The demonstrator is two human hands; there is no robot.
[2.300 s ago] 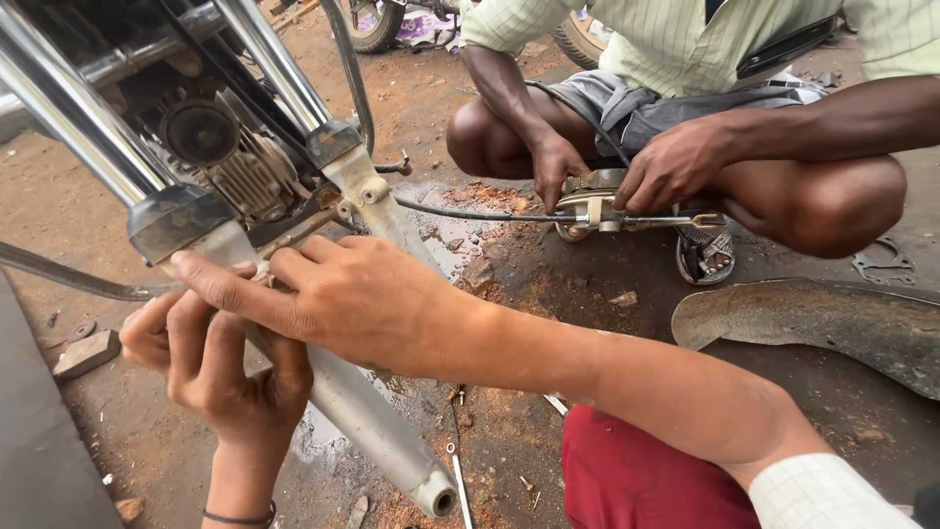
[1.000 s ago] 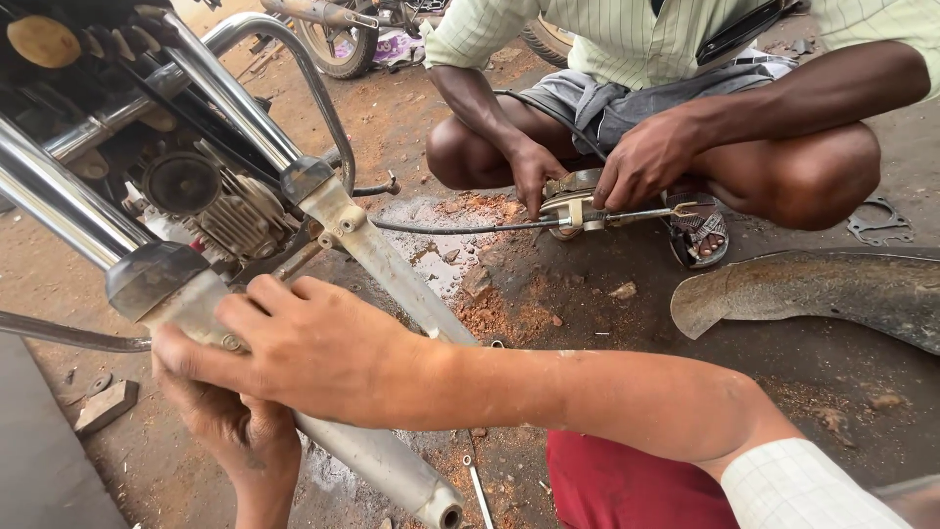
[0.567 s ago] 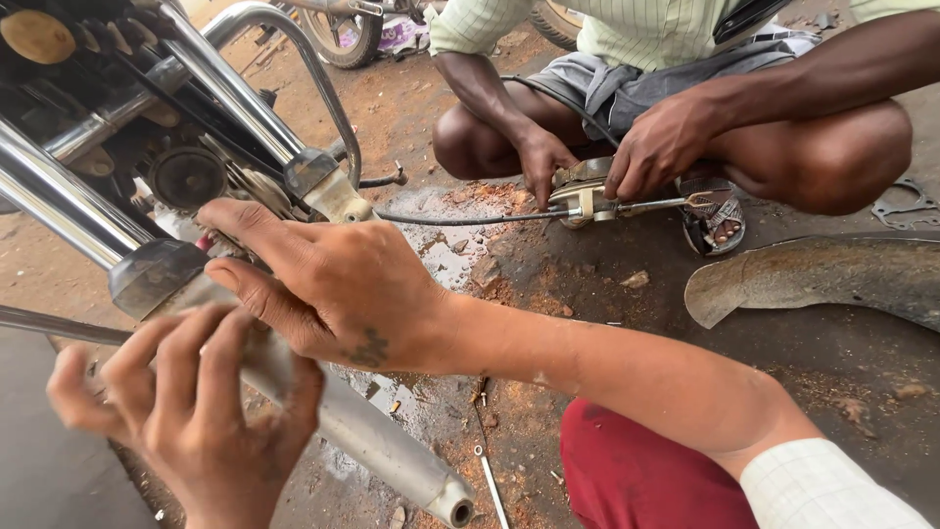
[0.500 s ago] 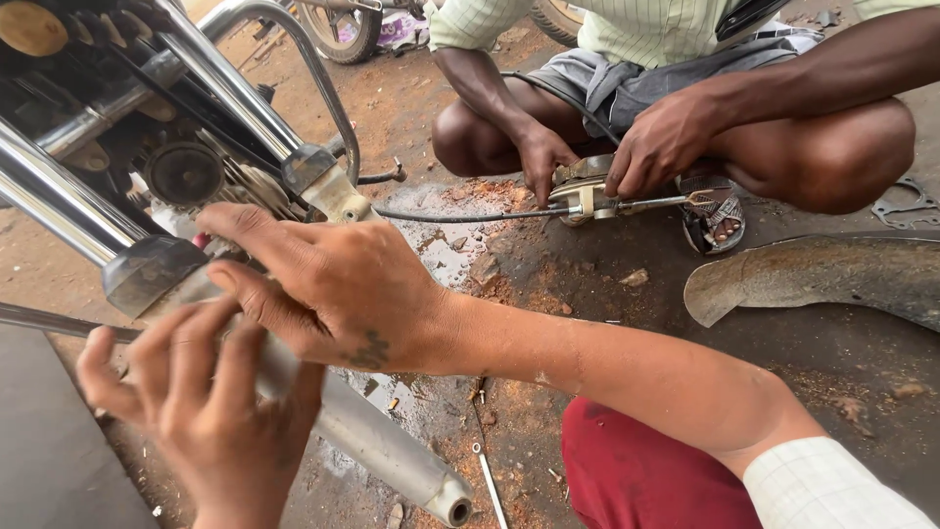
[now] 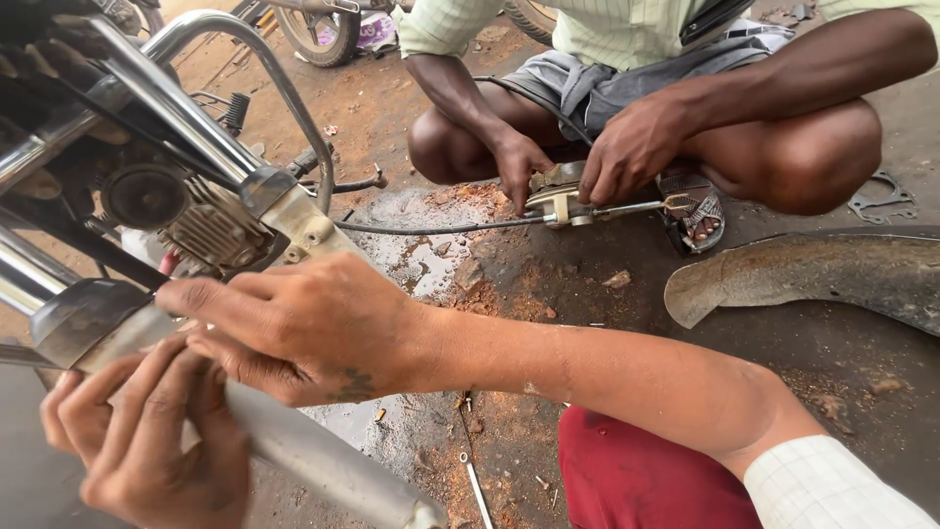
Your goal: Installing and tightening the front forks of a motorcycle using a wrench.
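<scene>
The right hand [image 5: 304, 328] lies across the exhaust pipe [image 5: 313, 460] of a motorcycle, fingers stretched toward nine o'clock and pressing on the pipe's front end near the engine [image 5: 201, 230]; it is flat rather than clenched. The left hand [image 5: 147, 441], at seven o'clock, curls its fingers loosely around the same pipe from below, half closed on it. The pipe runs from nine o'clock down to six o'clock above the dirt ground [image 5: 548, 284]. At one o'clock another person squats, both hands [image 5: 627, 147] on a small metal part [image 5: 558, 196] with a cable [image 5: 431, 227] leading toward the motorcycle. A curved mudguard [image 5: 813, 279] lies at three o'clock.
</scene>
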